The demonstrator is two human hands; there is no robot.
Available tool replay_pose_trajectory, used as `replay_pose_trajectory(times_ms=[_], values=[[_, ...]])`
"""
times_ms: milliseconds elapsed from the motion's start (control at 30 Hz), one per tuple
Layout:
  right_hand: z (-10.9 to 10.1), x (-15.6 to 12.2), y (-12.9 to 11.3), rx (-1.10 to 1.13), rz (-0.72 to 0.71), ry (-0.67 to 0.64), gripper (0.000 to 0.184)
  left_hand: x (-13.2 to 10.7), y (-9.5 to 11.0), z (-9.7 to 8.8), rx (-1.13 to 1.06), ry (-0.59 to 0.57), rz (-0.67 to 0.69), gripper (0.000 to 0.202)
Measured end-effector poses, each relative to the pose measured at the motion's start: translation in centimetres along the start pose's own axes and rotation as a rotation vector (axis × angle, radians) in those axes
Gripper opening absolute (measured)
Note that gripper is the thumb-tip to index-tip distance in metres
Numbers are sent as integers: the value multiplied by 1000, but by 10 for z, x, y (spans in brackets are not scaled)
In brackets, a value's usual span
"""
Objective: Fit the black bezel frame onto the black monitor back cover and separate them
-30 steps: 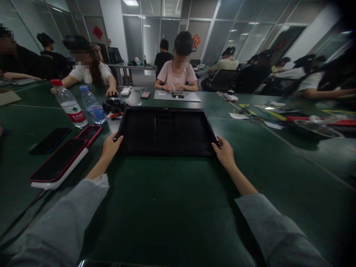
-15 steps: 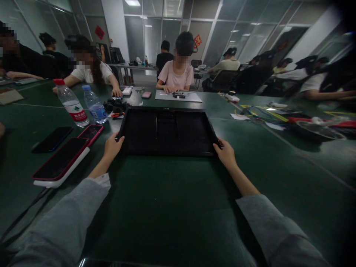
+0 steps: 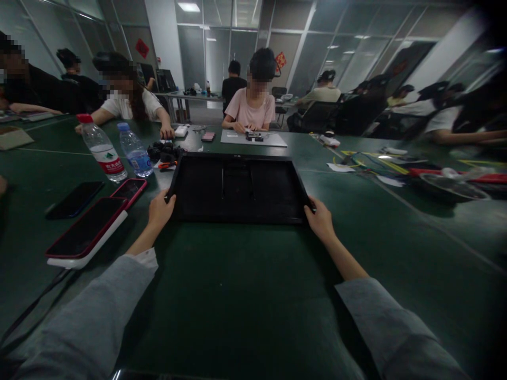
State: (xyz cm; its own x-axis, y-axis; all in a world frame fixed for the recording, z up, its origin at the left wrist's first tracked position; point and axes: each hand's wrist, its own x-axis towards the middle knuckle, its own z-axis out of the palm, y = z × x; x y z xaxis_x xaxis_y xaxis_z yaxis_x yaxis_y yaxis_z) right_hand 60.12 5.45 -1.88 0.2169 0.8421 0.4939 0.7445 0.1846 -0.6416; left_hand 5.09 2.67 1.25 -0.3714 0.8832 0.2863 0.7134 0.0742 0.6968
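A large flat black panel (image 3: pixel 237 186), like a monitor lying on its face, rests on the green table (image 3: pixel 245 295) in front of me. My left hand (image 3: pixel 159 210) grips its near left corner, fingers curled round the edge. My right hand (image 3: pixel 320 217) grips the near right corner the same way. Both of my arms wear grey sleeves.
Left of the panel lie several phones, one red-edged (image 3: pixel 129 189), one on a white slab (image 3: pixel 85 232). Two water bottles (image 3: pixel 103 149) stand behind them, with black parts (image 3: pixel 164 152) beside. Cables and papers (image 3: pixel 368 161) lie at the right. A person in pink (image 3: pixel 253 103) sits opposite.
The hands keep the same hold on the panel's corners. The view has shifted very slightly; the panel has scarcely moved.
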Motion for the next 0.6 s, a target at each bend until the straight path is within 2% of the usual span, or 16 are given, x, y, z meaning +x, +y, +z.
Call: replay_pose_trajectory(times_ms=[133,233,367,467,600], values=[[2,-1,5,34,57,-31,58,4,-8,2,-53,-6,-5,48],[4,0,9,47,80,-25,66,8,-11,4,-230,-23,-18,53],[4,2,11,92,77,-38,67,9,-9,3,-465,-20,-114,57],[2,3,11,151,97,-63,67,6,-5,0,-525,-37,-161,56],[-8,-1,7,296,203,-105,79,2,1,-5,-523,-47,-150,50]])
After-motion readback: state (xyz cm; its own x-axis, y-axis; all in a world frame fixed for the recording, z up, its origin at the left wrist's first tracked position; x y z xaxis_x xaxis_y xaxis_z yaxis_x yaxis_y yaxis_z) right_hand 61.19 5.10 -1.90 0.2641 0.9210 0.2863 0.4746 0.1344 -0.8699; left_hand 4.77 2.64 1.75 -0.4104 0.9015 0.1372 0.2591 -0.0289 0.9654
